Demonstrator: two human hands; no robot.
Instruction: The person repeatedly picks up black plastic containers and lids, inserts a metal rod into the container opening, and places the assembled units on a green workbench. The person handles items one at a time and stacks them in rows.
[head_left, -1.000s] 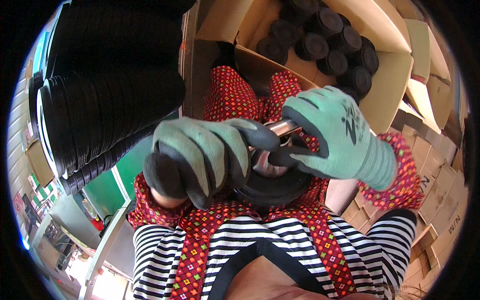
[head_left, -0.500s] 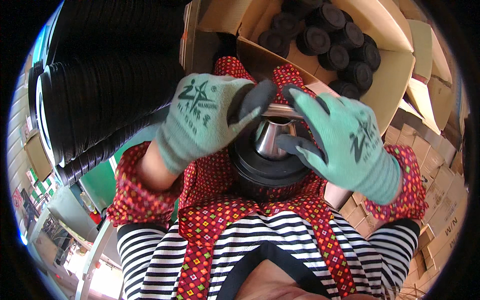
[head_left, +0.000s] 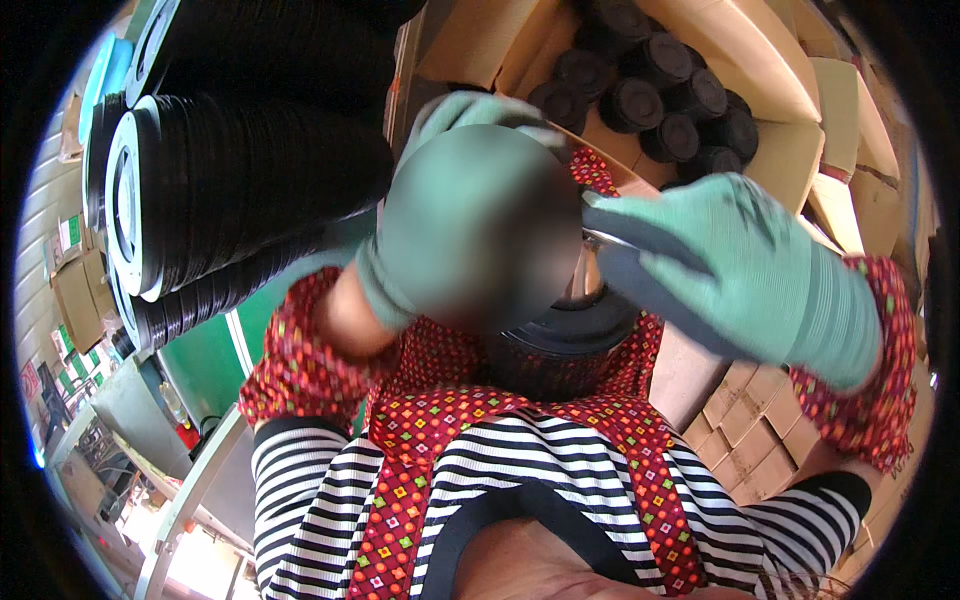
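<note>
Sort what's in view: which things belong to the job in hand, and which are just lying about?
Likely in use: shiny metal piece; black round block below it; perhaps black round pieces in open carton.
Likely lying about: ridged black cylinders; stacked cartons.

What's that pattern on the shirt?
Black and white stripes on the shirt, seen best in the head view.

No legible text; blurred printing on right glove (head_left: 745,272)
</note>
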